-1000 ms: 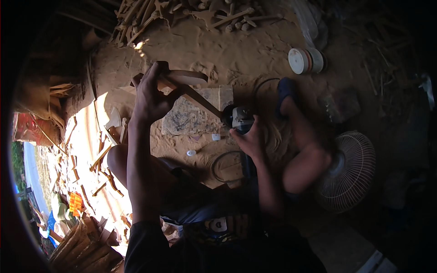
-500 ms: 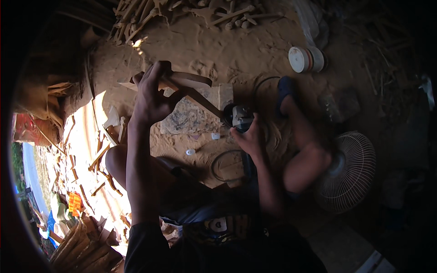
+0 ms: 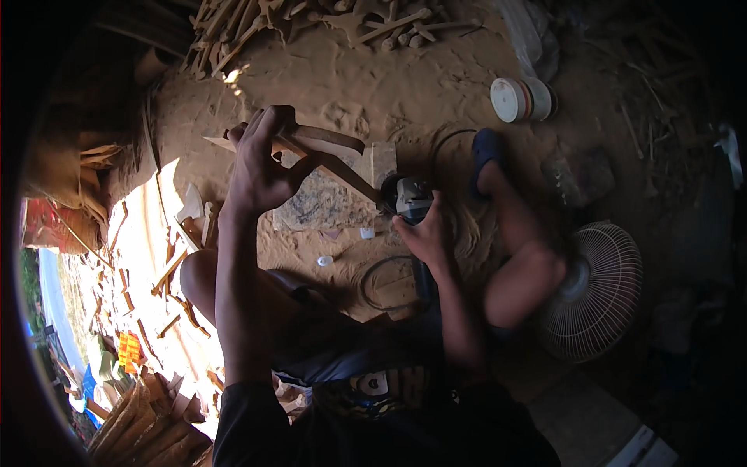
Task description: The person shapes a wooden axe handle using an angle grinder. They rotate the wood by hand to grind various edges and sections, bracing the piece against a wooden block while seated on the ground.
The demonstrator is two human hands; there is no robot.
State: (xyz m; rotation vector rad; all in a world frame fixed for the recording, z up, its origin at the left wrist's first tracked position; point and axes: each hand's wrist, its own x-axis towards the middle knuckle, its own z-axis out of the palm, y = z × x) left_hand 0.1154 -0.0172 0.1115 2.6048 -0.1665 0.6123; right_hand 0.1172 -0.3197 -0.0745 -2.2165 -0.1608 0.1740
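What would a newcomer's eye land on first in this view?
Probably the glaring sunlit patch at the left, strewn with wood scraps, against the dim surroundings. Next, near the center, the left hand grips a wooden piece whose lower end meets the dark power tool in the right hand. The round wire-caged fan stands out at the right, beside the person's knee.

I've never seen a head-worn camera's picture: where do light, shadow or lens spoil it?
Head view: glare bleaches the wood-littered ground at left; head view: shadow flattens the black cloth shirt; head view: the upper corners go black, left edge curved; head view: dimness hides detail on the black-and-grey power tool in the right hand.
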